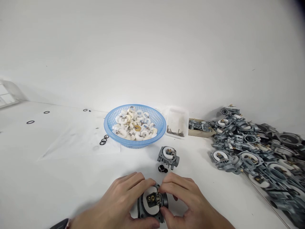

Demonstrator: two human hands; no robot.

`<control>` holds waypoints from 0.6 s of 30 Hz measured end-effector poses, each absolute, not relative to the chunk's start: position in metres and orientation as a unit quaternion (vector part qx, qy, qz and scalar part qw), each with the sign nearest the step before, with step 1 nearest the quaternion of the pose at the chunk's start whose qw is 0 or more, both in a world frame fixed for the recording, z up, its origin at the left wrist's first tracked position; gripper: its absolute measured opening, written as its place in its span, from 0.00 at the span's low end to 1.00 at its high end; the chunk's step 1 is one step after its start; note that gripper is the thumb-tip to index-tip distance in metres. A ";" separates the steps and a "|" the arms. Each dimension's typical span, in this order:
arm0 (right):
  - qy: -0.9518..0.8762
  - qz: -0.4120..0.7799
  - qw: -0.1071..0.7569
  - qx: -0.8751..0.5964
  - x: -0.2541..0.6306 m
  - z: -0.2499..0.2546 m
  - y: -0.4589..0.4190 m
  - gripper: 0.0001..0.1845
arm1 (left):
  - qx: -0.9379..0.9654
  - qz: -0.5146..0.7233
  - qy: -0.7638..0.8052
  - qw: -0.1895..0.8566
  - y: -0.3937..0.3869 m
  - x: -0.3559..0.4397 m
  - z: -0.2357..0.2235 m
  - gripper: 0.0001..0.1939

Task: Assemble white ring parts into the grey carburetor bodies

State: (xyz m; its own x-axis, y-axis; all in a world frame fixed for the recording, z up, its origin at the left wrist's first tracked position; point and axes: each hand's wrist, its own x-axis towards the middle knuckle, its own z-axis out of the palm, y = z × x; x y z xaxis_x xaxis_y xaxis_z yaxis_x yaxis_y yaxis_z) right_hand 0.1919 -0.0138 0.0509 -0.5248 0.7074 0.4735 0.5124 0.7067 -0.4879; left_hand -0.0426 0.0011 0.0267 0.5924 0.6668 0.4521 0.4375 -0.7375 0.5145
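A grey metal carburetor body (141,212) lies on the table close in front of me, its open bowl side facing up. A white C-shaped float (146,197) sits in it around brass jets. My left hand (124,198) is wrapped round the carburetor's left side, thumb at the near edge and fingertips at the far edge. My right hand (187,198) presses its thumb and index fingertip on the right side, at both ends of the float's hinge. Any small pin between those fingertips is hidden. Just beyond stands a second carburetor (166,156) with a float, and a small black round part (162,168).
A blue plastic basket (107,128) holds many white floats. Beside it are a clear tray (177,119) with thin metal pins and a cardboard box (200,133) of metal parts. Carburetors pile up at the right (250,149). Black O-rings (103,141) lie at the left.
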 end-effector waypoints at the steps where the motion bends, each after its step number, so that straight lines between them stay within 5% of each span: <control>1: -0.861 0.146 0.335 -0.354 0.192 0.051 -0.014 0.15 | 0.876 0.320 0.313 0.183 0.001 -0.043 0.027 0.33; 18: -0.854 0.150 0.342 -0.362 0.190 0.050 -0.014 0.16 | 0.882 0.311 0.301 0.187 0.000 -0.043 0.029 0.30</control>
